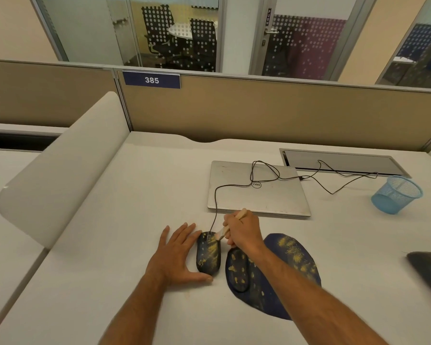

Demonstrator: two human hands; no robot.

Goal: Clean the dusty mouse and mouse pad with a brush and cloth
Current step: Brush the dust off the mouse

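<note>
From the head view, a black oval mouse speckled with yellow dust is braced on the white tabletop by the left hand, fingers straight and spread. A pale wooden-handled brush is pinched by the right hand, bristles on the mouse, beside the dark-blue rounded dusty mouse pad.

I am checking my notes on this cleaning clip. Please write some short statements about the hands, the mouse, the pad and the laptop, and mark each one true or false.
1. The right hand holds a brush whose bristles touch the mouse. True.
2. The left hand grips a cloth. False: it lies flat beside the mouse, steadying it, and holds nothing.
3. The mouse stands on the mouse pad. False: it is on the desk, left of the pad.
4. Yellow dust shows on both mouse and pad. True.
5. The Dell laptop is open. False: its lid is closed, with the mouse cable across it.
</note>
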